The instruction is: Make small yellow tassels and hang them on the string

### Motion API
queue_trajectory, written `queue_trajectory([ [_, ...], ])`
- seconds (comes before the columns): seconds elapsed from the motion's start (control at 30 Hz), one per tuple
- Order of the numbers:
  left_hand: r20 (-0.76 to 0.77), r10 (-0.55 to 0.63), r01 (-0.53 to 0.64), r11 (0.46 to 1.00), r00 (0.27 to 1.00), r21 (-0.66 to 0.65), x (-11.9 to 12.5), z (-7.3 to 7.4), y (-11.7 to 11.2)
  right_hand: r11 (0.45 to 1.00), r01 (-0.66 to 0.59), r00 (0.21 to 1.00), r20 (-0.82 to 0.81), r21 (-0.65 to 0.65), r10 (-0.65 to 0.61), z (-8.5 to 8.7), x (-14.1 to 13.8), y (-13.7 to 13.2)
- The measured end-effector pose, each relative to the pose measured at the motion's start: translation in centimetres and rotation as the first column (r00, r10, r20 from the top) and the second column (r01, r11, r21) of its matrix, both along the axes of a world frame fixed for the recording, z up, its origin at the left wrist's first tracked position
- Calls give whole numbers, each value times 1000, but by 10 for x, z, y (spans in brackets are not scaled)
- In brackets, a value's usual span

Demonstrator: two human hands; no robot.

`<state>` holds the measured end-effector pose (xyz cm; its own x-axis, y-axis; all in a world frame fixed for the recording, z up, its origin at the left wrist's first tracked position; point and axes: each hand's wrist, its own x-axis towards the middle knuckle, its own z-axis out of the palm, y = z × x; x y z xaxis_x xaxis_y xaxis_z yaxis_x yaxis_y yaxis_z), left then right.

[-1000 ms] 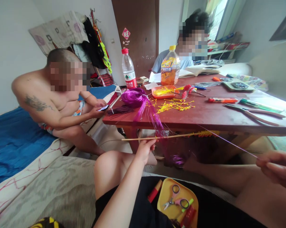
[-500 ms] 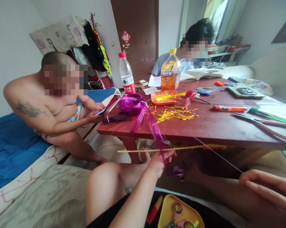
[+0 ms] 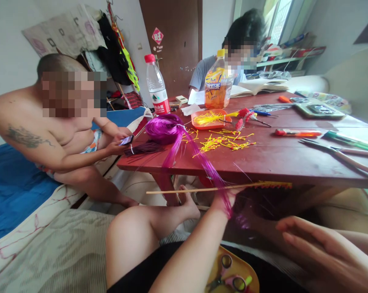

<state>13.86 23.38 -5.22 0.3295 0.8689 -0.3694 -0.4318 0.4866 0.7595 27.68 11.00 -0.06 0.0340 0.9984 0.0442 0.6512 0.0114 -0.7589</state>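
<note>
My left hand (image 3: 232, 197) is under the table edge, closed around a thin wooden stick (image 3: 184, 190) that lies nearly level. Yellow stamens (image 3: 272, 184) with reddish tips sit along the stick's right end. Loose purple thread (image 3: 216, 175) hangs from a bundle (image 3: 162, 129) on the table and drapes over my left wrist. To the lower right is my right hand (image 3: 312, 244), slightly blurred, its thumb and index finger close together. A faint purple strand runs toward those fingertips; the pinch itself is hard to see. On my lap, scissors (image 3: 225, 272) lie in a yellow tray (image 3: 253, 273).
On the red table (image 3: 269, 158) lie loose yellow stamens (image 3: 213, 142), an orange dish (image 3: 210, 125), pliers (image 3: 333, 148) and pens. A water bottle (image 3: 157, 87) and a tea bottle (image 3: 217, 83) stand behind. One person sits left with a phone (image 3: 126, 141); another sits behind the table.
My right hand has moved left, closer to the stick, and the taut purple strand has become faint. My left hand has shifted right and slightly up. The view has tilted a little.
</note>
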Motion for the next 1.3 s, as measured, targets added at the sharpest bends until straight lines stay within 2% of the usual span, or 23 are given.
queue_trajectory([
  [0.1,-163,-10,7,1000,987,-20,-39,-18,4,994,-48,999,-15,-99,47,5,-3,10],
  [0.2,-305,-31,27,999,952,-17,-85,-37,6,995,-19,997,67,-103,26,-7,-1,15],
  [0.3,-403,-96,102,995,910,-6,-114,-54,1,994,-40,993,110,-106,52,-20,-4,20],
  [0.4,-466,-207,223,975,860,-20,-116,-69,-12,991,-55,987,141,-121,72,-22,-12,27],
  [0.57,-519,-364,402,915,774,-42,-90,-90,-33,989,-57,985,153,-137,78,-22,-20,35],
  [0.7,-544,-386,433,900,745,-45,-87,-100,-36,989,-51,985,158,-142,74,-29,-16,32],
  [0.8,-583,-324,388,922,745,-17,-97,-100,-35,991,-37,986,158,-131,57,-33,-15,31],
  [0.87,-617,-291,368,930,731,-3,-106,-94,-37,991,-29,987,153,-134,49,-36,-14,31],
  [0.97,-698,-220,327,945,682,22,-120,-79,-44,992,3,989,150,-130,17,-40,-10,32],
  [1.07,-776,-94,255,963,624,88,-135,-59,-51,993,63,985,169,-102,-45,-42,-1,29],
  [1.17,-790,-47,222,968,612,115,-140,-46,-61,991,132,963,233,20,-133,-32,-5,19],
  [1.23,-763,-67,221,970,642,101,-134,-43,-69,978,78,954,271,191,-129,-23,-25,9],
  [1.27,-740,-85,220,971,667,88,-127,-44,-74,959,-28,955,291,282,-58,-20,-40,5],
  [1.3,-706,-99,215,974,701,76,-120,-47,-78,923,-188,942,327,335,73,-18,-57,2],
])
